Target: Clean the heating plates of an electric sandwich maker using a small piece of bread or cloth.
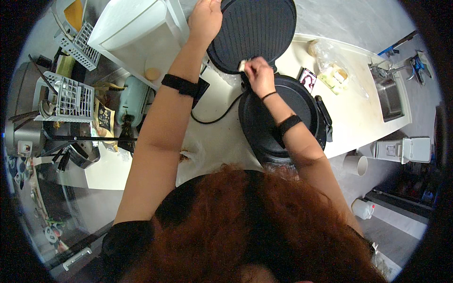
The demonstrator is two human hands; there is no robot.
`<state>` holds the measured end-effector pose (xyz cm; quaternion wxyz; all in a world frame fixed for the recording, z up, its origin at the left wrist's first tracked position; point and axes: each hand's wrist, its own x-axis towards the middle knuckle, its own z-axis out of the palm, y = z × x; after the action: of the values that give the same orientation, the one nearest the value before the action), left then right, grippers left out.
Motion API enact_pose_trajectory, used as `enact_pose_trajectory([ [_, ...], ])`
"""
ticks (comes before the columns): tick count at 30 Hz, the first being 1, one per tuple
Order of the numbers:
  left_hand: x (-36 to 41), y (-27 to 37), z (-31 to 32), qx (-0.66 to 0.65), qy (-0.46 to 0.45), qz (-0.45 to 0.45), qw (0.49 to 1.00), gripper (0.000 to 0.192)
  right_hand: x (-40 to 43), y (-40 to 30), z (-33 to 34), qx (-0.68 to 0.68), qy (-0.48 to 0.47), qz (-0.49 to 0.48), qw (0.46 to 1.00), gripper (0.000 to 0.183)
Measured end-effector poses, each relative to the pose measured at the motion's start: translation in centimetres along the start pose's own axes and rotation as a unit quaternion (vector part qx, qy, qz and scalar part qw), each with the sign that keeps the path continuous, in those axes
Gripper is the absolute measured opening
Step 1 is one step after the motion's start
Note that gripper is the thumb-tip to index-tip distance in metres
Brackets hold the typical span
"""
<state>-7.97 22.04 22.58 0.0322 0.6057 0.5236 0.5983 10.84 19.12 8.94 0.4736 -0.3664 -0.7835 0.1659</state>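
Observation:
A round black electric griddle stands open on the white counter. Its ridged lid plate [253, 32] is raised at the top, and its smooth lower plate [297, 106] lies nearer me. My left hand [207, 19] is at the left rim of the lid; whether its fingers grip the rim cannot be told. With bent fingers, my right hand [260, 72] pinches a small whitish wad [242, 65] at the lower edge of the ridged plate, near the hinge. The wad's material is unclear. My right forearm passes over the lower plate.
A black cord [216, 122] runs along the counter left of the griddle. Beyond it stand a white open container [106, 53], a utensil basket [85, 102] and a pale green appliance [132, 100]. A plastic bag [331, 58] and a metal sink [391, 99] are at the right.

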Motion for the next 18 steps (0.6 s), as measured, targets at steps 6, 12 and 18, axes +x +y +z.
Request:
enact_pose_trajectory([
  [6, -0.1, 0.4, -0.4, 0.035, 0.001, 0.017, 0.999, 0.033, 4.8, -5.1, -0.6, 0.051, 0.076, 0.036, 0.995, 0.009],
  [12, -0.2, 0.1, -0.4, 0.003, 0.004, 0.002, 1.0, 0.032, 6.4, -5.7, 1.6, 0.041, 0.139, -0.022, 0.989, 0.009],
  [18, -0.2, 0.2, -0.7, 0.01, -0.002, -0.008, 1.0, 0.03, -1.1, -2.0, 1.9, 0.05, 0.034, 0.122, 0.991, 0.01],
])
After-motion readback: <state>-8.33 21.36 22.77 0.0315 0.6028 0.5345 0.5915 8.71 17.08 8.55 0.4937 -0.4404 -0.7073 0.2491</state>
